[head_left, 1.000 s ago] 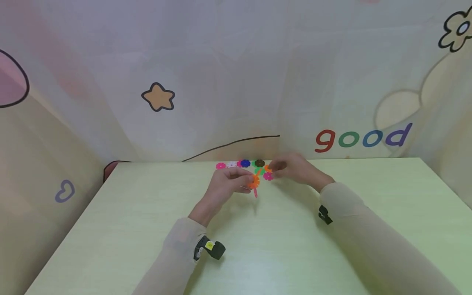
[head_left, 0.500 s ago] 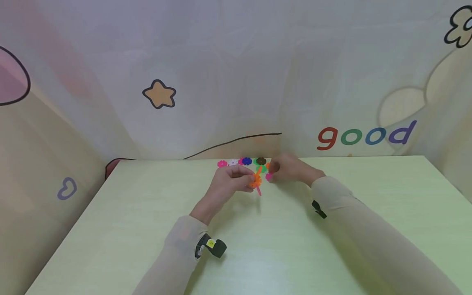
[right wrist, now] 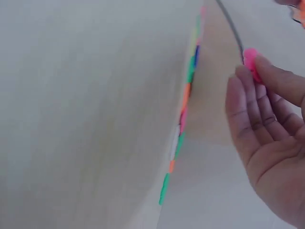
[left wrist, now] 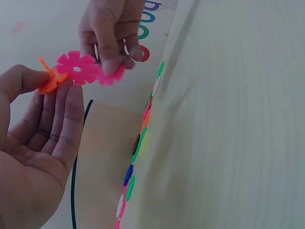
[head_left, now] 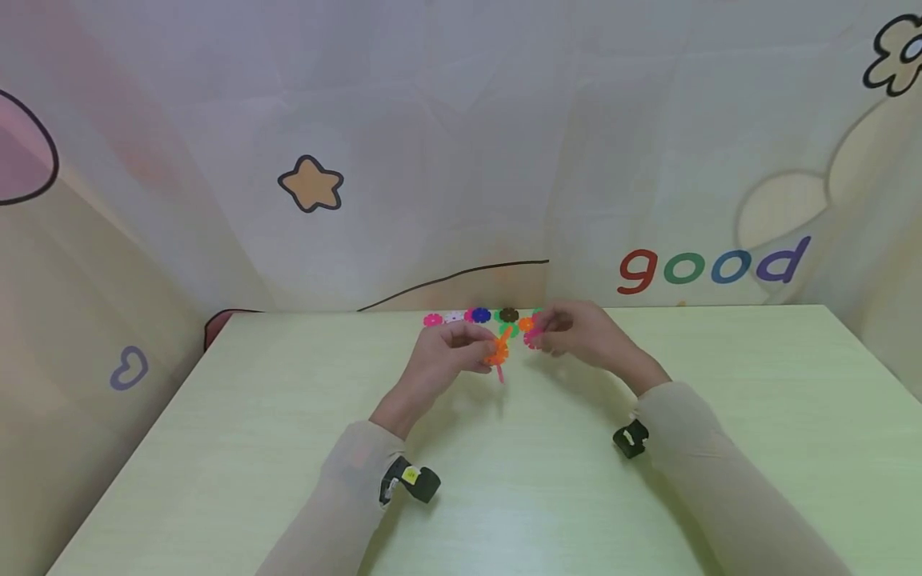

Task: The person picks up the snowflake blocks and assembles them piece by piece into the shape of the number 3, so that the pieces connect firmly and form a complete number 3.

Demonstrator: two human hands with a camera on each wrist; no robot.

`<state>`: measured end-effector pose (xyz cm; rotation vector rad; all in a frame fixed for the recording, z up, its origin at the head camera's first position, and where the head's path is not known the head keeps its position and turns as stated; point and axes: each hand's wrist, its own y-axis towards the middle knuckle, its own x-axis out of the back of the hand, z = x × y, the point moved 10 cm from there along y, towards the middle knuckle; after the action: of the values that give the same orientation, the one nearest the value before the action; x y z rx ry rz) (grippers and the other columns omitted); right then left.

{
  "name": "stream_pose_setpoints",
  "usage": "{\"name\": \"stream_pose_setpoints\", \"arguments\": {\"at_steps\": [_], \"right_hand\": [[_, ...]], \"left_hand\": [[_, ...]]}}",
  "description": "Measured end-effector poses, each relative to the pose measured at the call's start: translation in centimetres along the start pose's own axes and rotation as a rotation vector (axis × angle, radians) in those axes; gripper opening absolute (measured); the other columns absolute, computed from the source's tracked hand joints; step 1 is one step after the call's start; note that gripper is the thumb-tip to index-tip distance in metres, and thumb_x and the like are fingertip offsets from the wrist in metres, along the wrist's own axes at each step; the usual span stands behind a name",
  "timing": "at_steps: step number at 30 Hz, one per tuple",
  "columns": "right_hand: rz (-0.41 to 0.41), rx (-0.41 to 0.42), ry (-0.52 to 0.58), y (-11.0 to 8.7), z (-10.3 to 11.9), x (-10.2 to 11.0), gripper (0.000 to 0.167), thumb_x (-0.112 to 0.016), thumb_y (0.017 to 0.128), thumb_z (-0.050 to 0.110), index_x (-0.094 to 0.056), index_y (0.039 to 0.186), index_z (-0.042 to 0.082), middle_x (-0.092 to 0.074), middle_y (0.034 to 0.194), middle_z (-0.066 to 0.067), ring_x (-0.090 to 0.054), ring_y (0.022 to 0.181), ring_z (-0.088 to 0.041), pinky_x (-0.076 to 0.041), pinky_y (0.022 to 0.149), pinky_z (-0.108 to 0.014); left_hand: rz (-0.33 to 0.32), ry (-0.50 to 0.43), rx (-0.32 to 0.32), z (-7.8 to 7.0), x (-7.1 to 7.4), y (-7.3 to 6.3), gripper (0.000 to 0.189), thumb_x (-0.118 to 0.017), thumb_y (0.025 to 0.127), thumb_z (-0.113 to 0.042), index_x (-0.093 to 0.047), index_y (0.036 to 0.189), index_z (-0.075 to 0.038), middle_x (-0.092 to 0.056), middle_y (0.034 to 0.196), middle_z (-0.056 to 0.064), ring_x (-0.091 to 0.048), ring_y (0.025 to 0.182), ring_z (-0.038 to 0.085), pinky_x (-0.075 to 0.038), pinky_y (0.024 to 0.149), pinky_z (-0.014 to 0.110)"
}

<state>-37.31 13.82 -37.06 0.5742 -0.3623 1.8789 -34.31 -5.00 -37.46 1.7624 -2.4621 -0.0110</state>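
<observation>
My left hand (head_left: 450, 350) pinches a notched orange disc (left wrist: 53, 82), a plastic snowflake building disc, between thumb and fingers. An orange piece sticks up from it, and a pink disc (left wrist: 76, 67) is joined edgewise to it. Across from it, my right hand (head_left: 587, 334) pinches another pink disc (right wrist: 251, 63) between thumb and fingertips. In the left wrist view that disc overlaps the edge of the joined pink one. Both hands are raised over the far part of the table, in front of the loose discs.
Several loose discs lie along the table's far edge, among them a pink one (head_left: 432, 320), a blue one (head_left: 481, 315) and a brown one (head_left: 509, 314). Behind the table (head_left: 504, 496) hangs a printed cloth (head_left: 446, 160).
My right hand moved slightly left, then back right, its wrist turning so more of the black wrist camera shows. The pink disc stays in its fingers. My left hand barely moved.
</observation>
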Motion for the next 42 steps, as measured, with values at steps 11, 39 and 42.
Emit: {"name": "stream_pose_setpoints", "arguments": {"at_steps": [11,39,42], "right_hand": [[-0.1,0.055,0.07,-2.1,2.0,1.4,0.021,-0.073,0.102,0.01,-0.071,0.121,0.002,-0.077,0.109,-0.011,-0.074,0.103,-0.041,-0.058,0.098,-0.057],[-0.128,0.169,0.1,-2.7,4.5,1.2,0.022,-0.075,0.101,0.013,-0.074,0.121,0.004,-0.076,0.104,-0.009,-0.076,0.094,-0.028,-0.062,0.092,-0.044],[-0.136,0.166,0.102,-2.7,4.6,1.1,0.022,-0.075,0.101,0.012,-0.075,0.121,0.003,-0.077,0.104,-0.009,-0.076,0.093,-0.025,-0.061,0.094,-0.048]], "left_hand": [[-0.021,0.006,-0.037,-0.3,0.1,0.0,0.017,-0.075,0.1,-0.013,-0.077,0.112,0.0,-0.077,0.101,0.011,-0.076,0.086,0.024,-0.063,0.087,0.036],[-0.014,0.086,-0.06,-1.0,-0.4,-0.2,0.016,-0.075,0.101,-0.012,-0.079,0.112,-0.001,-0.079,0.099,0.009,-0.078,0.088,0.028,-0.061,0.091,0.037],[-0.012,0.105,-0.086,-1.3,-0.5,-0.2,0.016,-0.075,0.101,-0.011,-0.079,0.112,0.0,-0.078,0.098,0.009,-0.077,0.087,0.026,-0.061,0.091,0.037]]}}
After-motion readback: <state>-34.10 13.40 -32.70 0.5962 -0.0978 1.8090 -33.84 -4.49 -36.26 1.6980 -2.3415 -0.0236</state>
